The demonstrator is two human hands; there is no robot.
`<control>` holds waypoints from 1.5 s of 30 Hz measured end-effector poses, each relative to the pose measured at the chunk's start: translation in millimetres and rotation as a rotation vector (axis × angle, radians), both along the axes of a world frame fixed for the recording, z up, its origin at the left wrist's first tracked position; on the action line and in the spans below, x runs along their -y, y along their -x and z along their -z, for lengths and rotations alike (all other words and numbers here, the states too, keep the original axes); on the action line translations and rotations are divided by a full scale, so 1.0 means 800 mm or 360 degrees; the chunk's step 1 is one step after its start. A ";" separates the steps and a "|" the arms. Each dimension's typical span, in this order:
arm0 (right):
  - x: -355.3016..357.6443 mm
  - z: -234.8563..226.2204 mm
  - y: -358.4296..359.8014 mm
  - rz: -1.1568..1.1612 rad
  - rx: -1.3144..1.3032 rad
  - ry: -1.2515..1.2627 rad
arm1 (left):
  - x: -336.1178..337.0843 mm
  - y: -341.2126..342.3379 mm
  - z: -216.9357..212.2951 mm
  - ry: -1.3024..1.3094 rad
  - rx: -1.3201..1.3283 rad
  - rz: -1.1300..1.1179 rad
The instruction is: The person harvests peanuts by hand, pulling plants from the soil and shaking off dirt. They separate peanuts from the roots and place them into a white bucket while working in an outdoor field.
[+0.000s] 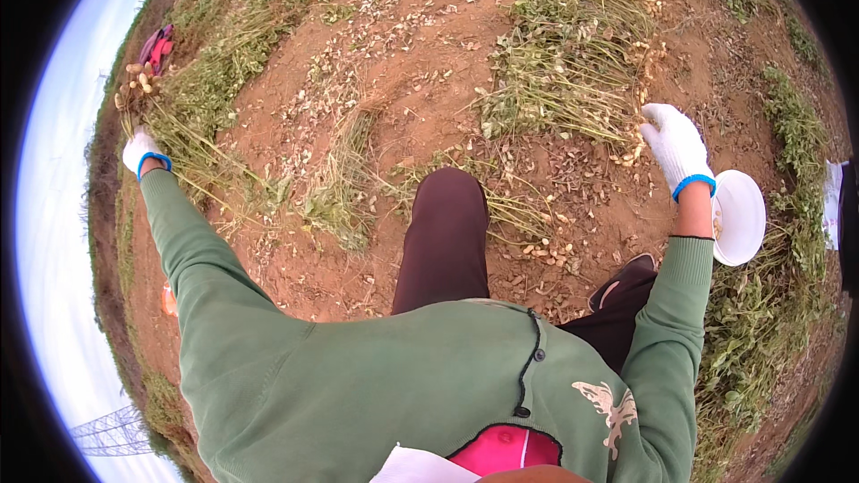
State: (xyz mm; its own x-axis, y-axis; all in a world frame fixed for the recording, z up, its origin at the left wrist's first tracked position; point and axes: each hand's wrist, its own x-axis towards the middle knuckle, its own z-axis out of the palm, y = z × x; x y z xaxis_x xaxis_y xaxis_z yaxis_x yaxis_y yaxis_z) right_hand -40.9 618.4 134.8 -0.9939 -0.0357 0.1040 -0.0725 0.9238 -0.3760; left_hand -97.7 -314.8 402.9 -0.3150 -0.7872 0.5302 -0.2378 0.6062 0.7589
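Observation:
My left hand (141, 149), in a white knit glove with a blue cuff, is stretched far out to the left. It is closed around the stems of a peanut plant, whose root end with a clump of peanuts (136, 88) points up and away. My right hand (677, 148), gloved alike, is at the root end of a row of pulled peanut plants (573, 63) on the right. Its thumb and finger look apart, close to pale peanuts (631, 157) on the soil. A white bowl (741, 219) stands tilted in view beside my right wrist, a few peanuts showing at its inner edge.
Loose peanuts (548, 253) lie on the reddish soil near my right shoe (624, 282). Another row of plants (224, 72) runs along the left, with a pink and dark cloth item (158, 47) beyond it. Green plants (761, 349) line the right. My bent knee (447, 224) is in the middle.

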 end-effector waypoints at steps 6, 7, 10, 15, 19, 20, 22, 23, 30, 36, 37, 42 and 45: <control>0.043 0.010 -0.002 -0.0101 0.0052 0.0029 | -0.144 0.018 0.054 0.0031 0.0008 0.0617; 0.052 0.007 -0.004 -0.0121 0.0085 0.0022 | -0.198 0.033 0.070 0.0131 0.0104 0.0711; 0.063 0.008 -0.005 -0.0179 0.0033 0.0102 | -0.346 0.065 0.097 0.0139 0.0256 0.1056; 0.063 0.003 -0.002 -0.0100 0.0026 0.0244 | -0.569 0.118 0.149 0.0099 0.0356 0.1651; 0.091 -0.016 0.001 -0.0052 0.0042 0.0743 | -0.686 0.137 0.168 -0.0073 0.0307 0.1864; 0.099 -0.019 0.003 -0.0028 0.0068 0.0948 | -0.713 0.134 0.174 0.0016 0.0228 0.1921; 0.106 -0.004 0.018 0.0005 0.0079 0.1313 | -0.766 0.140 0.192 0.0164 0.0155 0.1965; 0.110 -0.013 0.015 0.0029 0.0104 0.1668 | -0.802 0.120 0.189 0.0195 0.0154 0.1962; 0.069 0.015 0.049 0.0193 -0.0342 0.2192 | -0.933 0.034 0.276 0.0415 0.0089 0.2251; 0.062 0.006 0.024 0.0160 -0.0291 0.2618 | -0.939 -0.013 0.338 0.0573 0.0187 0.2466; 0.064 0.007 0.020 0.0205 -0.0255 0.2643 | -0.935 -0.020 0.337 0.0470 0.0398 0.2536; 0.061 0.008 0.016 0.0305 -0.0096 0.3025 | -0.896 -0.021 0.338 0.0605 0.0225 0.2551; 0.047 0.013 0.020 0.0264 -0.0001 0.3098 | -0.877 0.004 0.336 0.0054 0.0098 0.2509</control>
State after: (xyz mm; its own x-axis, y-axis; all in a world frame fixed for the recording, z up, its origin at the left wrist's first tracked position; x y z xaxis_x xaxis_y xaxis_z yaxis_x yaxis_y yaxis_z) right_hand -57.3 580.6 124.3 -0.9748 0.1883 -0.1198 -0.0435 -0.6867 -0.7256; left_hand -100.9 386.5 133.8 -0.7942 0.3514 0.4958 0.5945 0.2801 0.7537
